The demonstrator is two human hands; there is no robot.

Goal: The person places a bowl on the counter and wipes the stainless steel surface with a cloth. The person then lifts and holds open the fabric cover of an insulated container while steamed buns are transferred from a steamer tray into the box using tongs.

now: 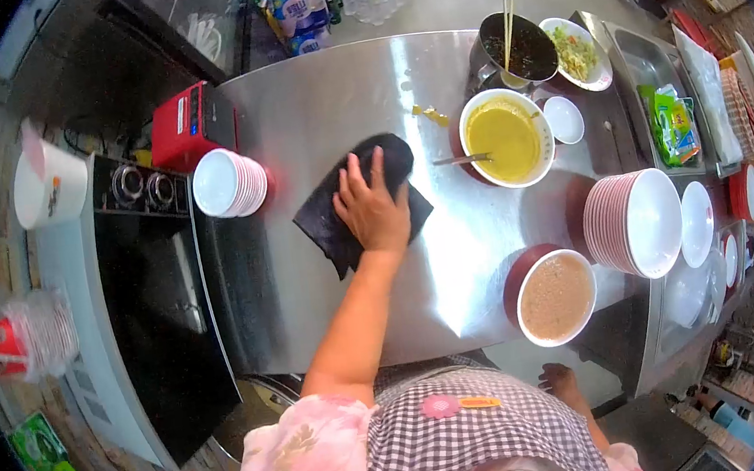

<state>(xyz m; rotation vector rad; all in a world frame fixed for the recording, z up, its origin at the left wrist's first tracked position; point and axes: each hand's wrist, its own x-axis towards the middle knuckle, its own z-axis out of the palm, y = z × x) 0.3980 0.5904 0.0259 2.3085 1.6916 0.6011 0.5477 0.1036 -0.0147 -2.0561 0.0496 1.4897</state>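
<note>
Left hand [377,215] on black cloth [329,220], well inside counter edges [346,49].

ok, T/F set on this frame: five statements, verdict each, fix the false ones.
1. The left hand rests on a black cloth. True.
2. The right hand is on the cloth too. False: the right hand is off the counter, by the person's side.
3. A utensil stands in the bowl of yellow liquid. True.
4. The chopsticks lie on the cloth. False: the chopsticks lean in the dark pot.
5. The small bowl stack is beside the red box. True.
</note>
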